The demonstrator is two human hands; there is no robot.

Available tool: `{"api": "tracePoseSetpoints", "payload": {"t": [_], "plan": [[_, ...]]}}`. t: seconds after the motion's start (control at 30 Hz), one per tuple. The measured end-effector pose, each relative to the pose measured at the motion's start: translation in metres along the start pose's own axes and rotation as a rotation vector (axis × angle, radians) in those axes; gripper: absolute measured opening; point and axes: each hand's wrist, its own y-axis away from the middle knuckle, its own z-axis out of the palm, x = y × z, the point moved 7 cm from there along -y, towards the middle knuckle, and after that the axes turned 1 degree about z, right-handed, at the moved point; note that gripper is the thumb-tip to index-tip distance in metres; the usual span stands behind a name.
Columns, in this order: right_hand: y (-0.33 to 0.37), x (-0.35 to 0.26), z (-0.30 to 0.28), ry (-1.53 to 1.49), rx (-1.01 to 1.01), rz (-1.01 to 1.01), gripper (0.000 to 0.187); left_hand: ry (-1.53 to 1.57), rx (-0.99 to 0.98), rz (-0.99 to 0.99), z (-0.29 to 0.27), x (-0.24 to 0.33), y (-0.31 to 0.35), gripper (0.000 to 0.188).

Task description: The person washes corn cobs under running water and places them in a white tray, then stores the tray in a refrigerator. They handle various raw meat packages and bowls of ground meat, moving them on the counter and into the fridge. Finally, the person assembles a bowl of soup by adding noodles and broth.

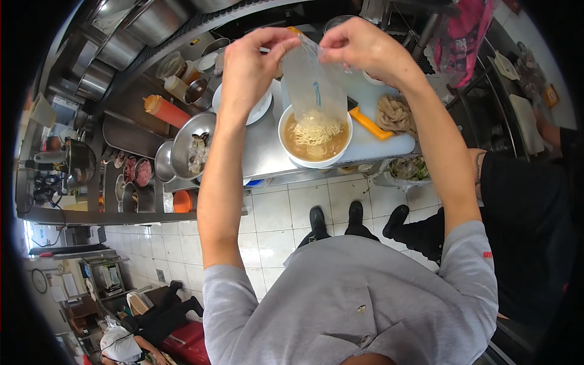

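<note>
A clear plastic bag (pixel 311 91) hangs over a white bowl (pixel 286 157), its lower end at the noodles. My left hand (pixel 255 64) pinches the bag's upper left corner between thumb and fingers. Across from it, my right hand (pixel 359 52) pinches the upper right side of the bag. Brown soup (pixel 298 149) fills the bowl, and pale thin noodles (pixel 316 134) lie heaped in it. Just right of the bowl, a knife with a yellow handle (pixel 371 125) rests on a pale cutting board (pixel 389 145).
A crumpled tan cloth (pixel 395 114) lies on the board. On the left are a metal bowl of seafood (pixel 188 159), an orange-red squeeze bottle (pixel 164 109) and a white plate (pixel 263 111). A bin bag of vegetable scraps (pixel 410 169) sits below. A co-worker in black (pixel 523 225) stands close on my right.
</note>
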Motion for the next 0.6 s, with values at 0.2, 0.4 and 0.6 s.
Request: {"api": "tracePoseSetpoints", "payload": {"t": [0.2, 0.4, 0.6], "plan": [[0.004, -0.038, -0.010, 0.038, 0.186, -0.153, 0.033, 0.156, -0.047, -0.075, -0.004, 0.019, -0.016, 0.018], [0.002, -0.028, -0.008, -0.179, 0.212, -0.132, 0.018, 0.314, -0.058, 0.092, -0.004, 0.016, -0.015, 0.044], [0.002, -0.011, -0.003, -0.293, 0.092, -0.091, 0.018, -0.144, -0.455, -0.192, 0.041, -0.046, 0.012, 0.039]]}}
